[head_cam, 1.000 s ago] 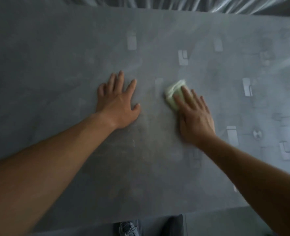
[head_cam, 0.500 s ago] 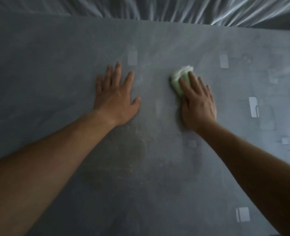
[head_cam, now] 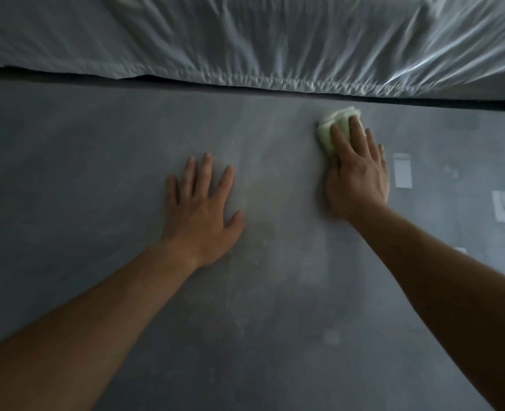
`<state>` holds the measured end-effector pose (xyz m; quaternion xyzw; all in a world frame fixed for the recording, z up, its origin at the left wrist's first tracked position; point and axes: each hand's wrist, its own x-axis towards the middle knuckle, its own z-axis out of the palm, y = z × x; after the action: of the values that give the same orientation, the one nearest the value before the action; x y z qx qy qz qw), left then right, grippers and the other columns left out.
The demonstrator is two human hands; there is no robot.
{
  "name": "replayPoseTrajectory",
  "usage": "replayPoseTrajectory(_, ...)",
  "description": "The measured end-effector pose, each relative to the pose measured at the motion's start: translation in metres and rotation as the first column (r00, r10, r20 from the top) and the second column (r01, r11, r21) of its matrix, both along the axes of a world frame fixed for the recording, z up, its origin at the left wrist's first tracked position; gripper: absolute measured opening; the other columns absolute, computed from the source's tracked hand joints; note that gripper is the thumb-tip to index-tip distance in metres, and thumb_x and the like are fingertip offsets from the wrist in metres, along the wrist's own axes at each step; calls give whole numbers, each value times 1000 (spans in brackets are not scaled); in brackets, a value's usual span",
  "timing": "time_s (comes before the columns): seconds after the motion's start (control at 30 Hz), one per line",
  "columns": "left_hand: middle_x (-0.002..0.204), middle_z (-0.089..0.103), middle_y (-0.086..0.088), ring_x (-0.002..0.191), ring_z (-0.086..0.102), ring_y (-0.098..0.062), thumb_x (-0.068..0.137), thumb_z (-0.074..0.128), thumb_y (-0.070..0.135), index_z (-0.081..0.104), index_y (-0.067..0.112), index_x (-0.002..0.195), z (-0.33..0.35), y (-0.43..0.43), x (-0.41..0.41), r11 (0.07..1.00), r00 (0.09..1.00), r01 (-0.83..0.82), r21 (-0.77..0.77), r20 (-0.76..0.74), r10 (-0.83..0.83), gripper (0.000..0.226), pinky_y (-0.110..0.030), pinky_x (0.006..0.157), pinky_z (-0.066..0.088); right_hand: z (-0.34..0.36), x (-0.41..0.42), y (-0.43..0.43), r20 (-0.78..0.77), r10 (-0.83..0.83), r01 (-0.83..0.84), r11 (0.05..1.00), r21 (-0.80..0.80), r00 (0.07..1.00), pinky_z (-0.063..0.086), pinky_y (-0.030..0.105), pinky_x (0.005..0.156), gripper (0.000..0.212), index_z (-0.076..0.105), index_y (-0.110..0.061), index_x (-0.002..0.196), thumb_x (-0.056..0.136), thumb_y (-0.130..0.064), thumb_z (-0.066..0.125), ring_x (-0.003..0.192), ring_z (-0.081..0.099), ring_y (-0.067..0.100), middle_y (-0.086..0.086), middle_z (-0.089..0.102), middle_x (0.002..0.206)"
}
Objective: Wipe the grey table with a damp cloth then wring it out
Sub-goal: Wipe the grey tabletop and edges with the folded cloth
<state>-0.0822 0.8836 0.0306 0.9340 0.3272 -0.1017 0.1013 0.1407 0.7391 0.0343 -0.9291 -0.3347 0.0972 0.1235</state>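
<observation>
- Head view: right hand (head_cam: pixel 356 176) and cloth (head_cam: pixel 334 126) are now lying farther up the grey table (head_cam: pixel 97 173) than before, close to its far edge beside the wrinkled plastic sheet (head_cam: pixel 275 40).
- Left hand (head_cam: pixel 200 209) is lying flat, fingers spread, holding nothing.
- Right hand is pressing straight fingers on the folded cloth; cloth is showing beyond the fingertips.

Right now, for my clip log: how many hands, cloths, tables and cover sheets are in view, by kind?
hands: 2 (left hand, right hand)
cloth: 1
grey table: 1
pale crinkled sheet: 1
total: 5
</observation>
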Motion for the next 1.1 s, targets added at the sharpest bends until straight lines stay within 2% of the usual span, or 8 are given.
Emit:
replayPoseTrajectory(0.07, 164, -3, -10, 149, -5, -33, 80, 30, 63, 10, 31, 154, 1, -1, 1, 1000, 1000, -3, -4, 3, 3, 82, -59, 117, 3, 1, -3, 19, -8, -1, 1, 1000, -1, 1000, 5, 43, 125, 66, 25, -38, 155, 89, -34, 26, 154, 8, 27, -2, 10, 167)
replayPoseTrajectory(0.23, 164, 2, -11, 149, -1, -34, 79, 33, 62, 16, 29, 153, 3, -2, 3, 1000, 1000, -16, -5, 19, 16, 83, -60, 117, 5, 1, -34, -13, 25, 456, -456, 890, 22, 890, 17, 48, 123, 57, 41, -30, 150, 94, -28, 36, 151, 22, 31, 0, 25, 164)
replayPoseTrajectory(0.43, 164, 0, -11, 149, -3, -34, 79, 29, 64, 14, 30, 153, 1, -1, 2, 1000, 1000, -13, -2, 5, 13, 83, -60, 117, 3, 0, 12, 50, 3, 92, -92, 995, 41, 996, 7, 43, 125, 62, 33, -34, 153, 92, -21, 42, 153, 13, 29, -1, 16, 166)
replayPoseTrajectory(0.6, 164, -5, -8, 149, -8, -31, 79, 25, 65, 7, 32, 153, 6, 0, 2, 1000, 1000, -6, -25, -9, 6, 82, -57, 118, 0, -3, -8, 40, 35, 480, -481, 876, 38, 876, 14, 47, 124, 58, 37, -32, 151, 94, -26, 39, 151, 21, 31, -1, 24, 164)
replayPoseTrajectory(0.67, 164, -3, -8, 149, -6, -31, 78, 26, 65, 8, 33, 152, 8, 0, 2, 1000, 1000, -6, -21, -15, 6, 83, -56, 118, 0, -2, 11, 50, 44, 439, -440, 897, 32, 898, 14, 47, 124, 59, 38, -33, 151, 92, -27, 38, 151, 22, 31, -1, 24, 164)
replayPoseTrajectory(0.8, 163, 7, -8, 149, 6, -32, 77, 31, 65, 17, 35, 151, 11, 3, 3, 1000, 1000, 0, 8, -12, 0, 82, -56, 117, 10, -4, -1, 86, 12, 179, -180, 982, 59, 984, 9, 42, 125, 62, 35, -36, 151, 91, -22, 42, 153, 15, 28, -3, 17, 166)
replayPoseTrajectory(0.97, 163, 4, -6, 149, 2, -30, 78, 32, 64, 13, 35, 151, 10, 8, 1, 999, 1000, 16, -29, -16, -17, 81, -55, 117, 8, 0, -7, 51, 12, 598, -598, 800, 41, 801, 18, 47, 123, 61, 41, -30, 150, 90, -24, 39, 150, 26, 32, 2, 27, 163)
replayPoseTrajectory(1.1, 163, 6, -7, 149, 2, -28, 79, 42, 59, 19, 24, 150, 11, 10, 2, 994, 999, -21, -112, 31, 25, 82, -54, 118, 6, 2, 1, 57, -24, 232, -231, 971, 62, 972, 12, 45, 124, 62, 40, -34, 150, 89, -23, 42, 151, 20, 31, -1, 22, 165)
